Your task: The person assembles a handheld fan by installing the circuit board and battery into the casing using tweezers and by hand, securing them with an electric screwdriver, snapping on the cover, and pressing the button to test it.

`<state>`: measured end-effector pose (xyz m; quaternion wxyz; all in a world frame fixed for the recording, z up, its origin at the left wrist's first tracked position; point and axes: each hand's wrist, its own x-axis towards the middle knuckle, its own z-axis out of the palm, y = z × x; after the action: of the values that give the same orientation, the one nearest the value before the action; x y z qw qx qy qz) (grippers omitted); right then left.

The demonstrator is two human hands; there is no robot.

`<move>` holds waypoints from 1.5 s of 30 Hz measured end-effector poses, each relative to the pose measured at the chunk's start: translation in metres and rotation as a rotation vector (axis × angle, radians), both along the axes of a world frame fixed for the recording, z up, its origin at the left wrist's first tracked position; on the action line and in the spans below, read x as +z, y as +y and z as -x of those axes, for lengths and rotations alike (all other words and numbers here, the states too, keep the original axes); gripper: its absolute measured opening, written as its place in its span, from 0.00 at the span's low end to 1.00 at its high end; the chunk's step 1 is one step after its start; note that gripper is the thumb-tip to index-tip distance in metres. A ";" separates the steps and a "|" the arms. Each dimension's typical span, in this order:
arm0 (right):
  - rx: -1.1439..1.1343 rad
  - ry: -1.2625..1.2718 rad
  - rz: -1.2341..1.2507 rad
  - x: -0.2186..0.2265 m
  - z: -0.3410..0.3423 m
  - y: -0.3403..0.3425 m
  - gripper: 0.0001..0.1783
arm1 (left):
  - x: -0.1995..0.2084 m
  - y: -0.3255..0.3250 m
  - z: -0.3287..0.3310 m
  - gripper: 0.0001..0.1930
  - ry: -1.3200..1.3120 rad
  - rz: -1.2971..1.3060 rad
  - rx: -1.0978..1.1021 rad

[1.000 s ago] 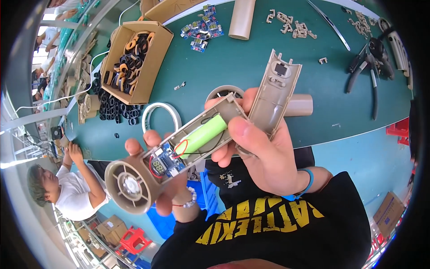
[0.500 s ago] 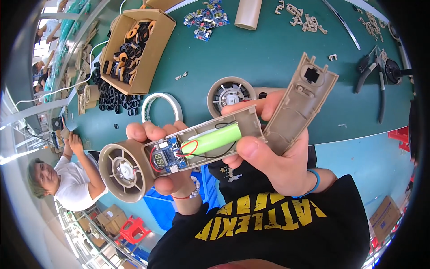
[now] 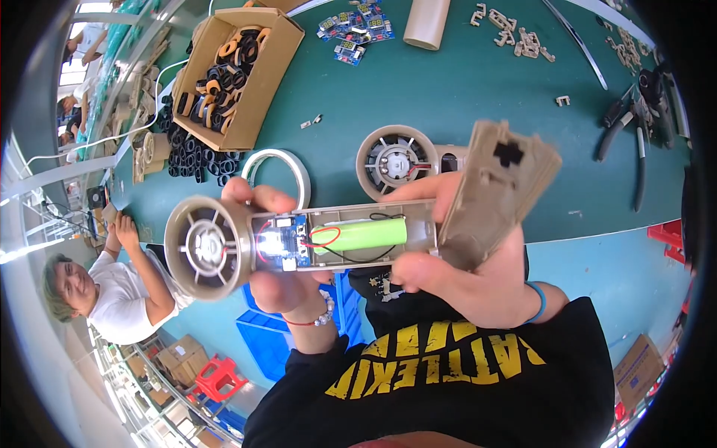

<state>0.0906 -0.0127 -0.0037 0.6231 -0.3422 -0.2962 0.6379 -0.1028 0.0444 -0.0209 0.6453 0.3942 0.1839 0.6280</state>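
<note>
Stretching away beyond the hands is a green worktable (image 3: pixel 463 97), its near edge running just behind them, with a wide bare strip of tabletop between the clutter at the far side and that edge. On it are lying a cardboard box of black and tan rings (image 3: pixel 235 71), a white tape ring (image 3: pixel 280 173), a second fan unit (image 3: pixel 399 160), small blue circuit boards (image 3: pixel 355 33) and pliers (image 3: pixel 631 138) off to the right. Held up clear of the table, an opened beige handheld fan (image 3: pixel 299 243) is lying level across the view, its round fan head (image 3: pixel 205 248) pointing left and its open body showing a blue circuit board (image 3: pixel 287 243) and a green battery (image 3: pixel 361 234). The left hand (image 3: pixel 287 280) is cupping the body from beneath, fingers curled shut around it just beside the fan head. The right hand (image 3: pixel 467 276) is closing on the handle end, thumb under and fingers over, and is also pinching the loose beige cover (image 3: pixel 500 190), which is standing tilted up to the right. Both wrists are bending inward towards each other above a black shirt with yellow lettering (image 3: pixel 441 373).
</note>
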 end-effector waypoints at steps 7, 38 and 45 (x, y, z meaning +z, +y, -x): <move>-0.064 -0.921 -0.539 0.001 -0.054 0.013 0.57 | -0.015 -0.001 0.002 0.46 0.078 0.018 0.067; -0.249 -1.498 -0.699 0.022 -0.031 0.033 0.30 | -0.007 -0.005 -0.022 0.47 0.173 0.096 0.124; -0.252 -1.603 -0.687 0.024 -0.025 0.031 0.29 | -0.009 -0.005 -0.027 0.47 0.161 0.069 0.155</move>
<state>0.1159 0.0178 0.0206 0.3620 -0.5108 -0.7797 0.0081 -0.0757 0.0396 -0.0300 0.5911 0.4055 0.2864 0.6357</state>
